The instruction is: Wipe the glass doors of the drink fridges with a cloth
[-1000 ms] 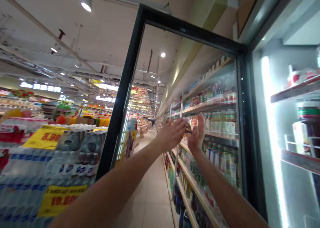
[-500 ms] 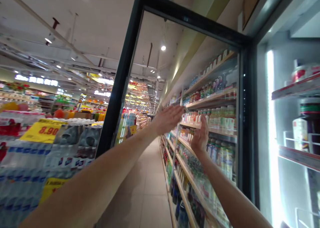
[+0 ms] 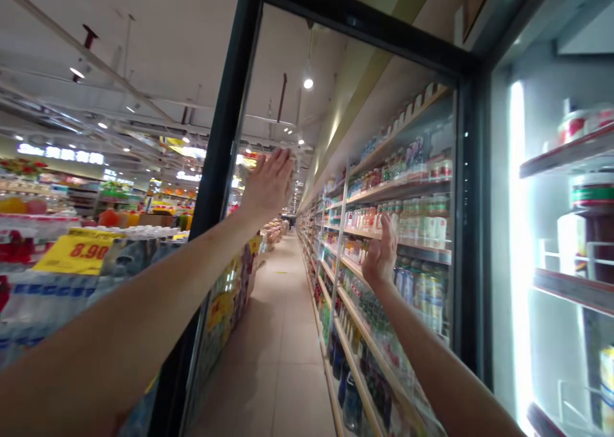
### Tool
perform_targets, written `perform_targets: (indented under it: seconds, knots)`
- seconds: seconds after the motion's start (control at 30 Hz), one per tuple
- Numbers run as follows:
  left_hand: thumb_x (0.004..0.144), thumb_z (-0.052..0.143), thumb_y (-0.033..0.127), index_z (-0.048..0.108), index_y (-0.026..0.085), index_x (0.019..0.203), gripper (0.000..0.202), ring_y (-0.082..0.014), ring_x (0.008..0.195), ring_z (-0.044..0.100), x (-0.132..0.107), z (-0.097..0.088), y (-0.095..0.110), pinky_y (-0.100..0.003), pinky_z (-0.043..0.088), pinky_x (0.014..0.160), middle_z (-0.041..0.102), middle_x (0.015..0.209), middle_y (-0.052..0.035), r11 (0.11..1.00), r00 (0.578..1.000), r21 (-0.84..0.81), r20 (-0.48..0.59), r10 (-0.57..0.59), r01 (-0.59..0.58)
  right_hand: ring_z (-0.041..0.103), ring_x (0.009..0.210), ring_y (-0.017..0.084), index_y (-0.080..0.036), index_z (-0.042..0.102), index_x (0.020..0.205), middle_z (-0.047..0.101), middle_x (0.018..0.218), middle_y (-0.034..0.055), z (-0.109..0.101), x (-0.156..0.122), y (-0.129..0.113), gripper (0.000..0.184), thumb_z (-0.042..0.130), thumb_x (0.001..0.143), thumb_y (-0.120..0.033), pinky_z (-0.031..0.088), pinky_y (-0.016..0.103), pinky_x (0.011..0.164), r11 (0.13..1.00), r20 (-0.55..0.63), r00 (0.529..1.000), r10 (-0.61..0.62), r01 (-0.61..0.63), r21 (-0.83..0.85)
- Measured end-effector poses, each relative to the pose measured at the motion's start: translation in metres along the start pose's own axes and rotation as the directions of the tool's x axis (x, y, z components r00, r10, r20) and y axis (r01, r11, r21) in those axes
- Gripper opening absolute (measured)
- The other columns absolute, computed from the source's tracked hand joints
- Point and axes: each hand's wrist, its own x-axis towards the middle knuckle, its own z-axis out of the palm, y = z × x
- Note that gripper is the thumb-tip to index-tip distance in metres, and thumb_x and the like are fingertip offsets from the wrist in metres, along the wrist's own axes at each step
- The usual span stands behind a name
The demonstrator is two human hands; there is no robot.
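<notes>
A black-framed glass door (image 3: 225, 111) of a lit refrigerator stands swung open in front of me. My left hand (image 3: 269, 184) is raised before the left part of the pane, fingers stretched out and holding nothing. Farther right and lower, my right hand (image 3: 381, 254) is upright with its fingers extended, nothing in it. Whether either palm touches the glass I cannot tell. Through the pane show long shelves (image 3: 369, 235) of bottles and jars along an aisle.
The lit refrigerator's inside (image 3: 551, 232) is on the right, with a dark jar (image 3: 595, 226) on a rack. At left are stacked packs of bottles (image 3: 43, 302) under a yellow price sign (image 3: 77, 251). Tiled floor (image 3: 283, 334) runs down the aisle.
My left hand has moved left and up across the pane, away from my right hand. The right hand stays nearly in place. The view has shifted slightly.
</notes>
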Motion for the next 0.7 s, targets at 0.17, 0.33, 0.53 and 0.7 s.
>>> perform_targets:
  seconds: [0.17,0.33,0.53,0.7]
  knots:
    - [0.091,0.037,0.032,0.034,0.016,0.139,0.051,-0.0181,0.138,0.027,-0.050,-0.001,0.016,-0.036,0.023,0.113,0.040,0.144,-0.0094,0.864,0.856,-0.145,0.135,0.500,-0.482,0.042,0.130,0.023,-0.021,0.034,0.140,0.047,0.138,0.0118,0.000,0.000,0.000,0.049,0.030,0.091,-0.025,0.036,0.049,0.105,1.000,0.000,1.000,-0.017,0.017,0.006]
    - [0.092,0.032,0.025,0.042,0.015,0.133,0.043,-0.0187,0.136,0.031,-0.045,-0.007,-0.002,-0.042,0.027,0.112,0.043,0.142,-0.0093,0.966,0.960,-0.044,0.104,0.260,-0.256,0.042,0.130,0.024,-0.021,0.035,0.140,0.049,0.137,0.0120,0.001,-0.001,0.000,0.050,0.030,0.091,-0.026,0.036,0.050,0.104,1.000,0.010,1.000,-0.017,0.017,-0.001]
    - [0.092,0.036,0.025,0.046,0.014,0.129,0.040,-0.0180,0.136,0.031,-0.076,-0.001,0.019,-0.036,0.030,0.111,0.045,0.140,-0.0084,0.901,0.900,-0.100,0.070,0.430,-0.423,0.043,0.129,0.024,-0.020,0.038,0.137,0.049,0.137,0.0115,0.001,-0.001,-0.001,0.049,0.029,0.089,-0.026,0.035,0.050,0.104,1.000,0.034,0.999,0.008,-0.008,-0.019]
    - [0.094,0.031,0.023,0.043,0.016,0.131,0.040,-0.0166,0.137,0.028,-0.070,0.008,0.023,-0.040,0.024,0.114,0.041,0.143,-0.0073,0.962,0.963,-0.063,0.030,0.267,-0.264,0.044,0.128,0.024,-0.020,0.038,0.137,0.050,0.136,0.0125,0.002,0.000,-0.001,0.048,0.030,0.090,-0.025,0.037,0.050,0.103,1.000,0.010,1.000,-0.020,0.021,-0.019]
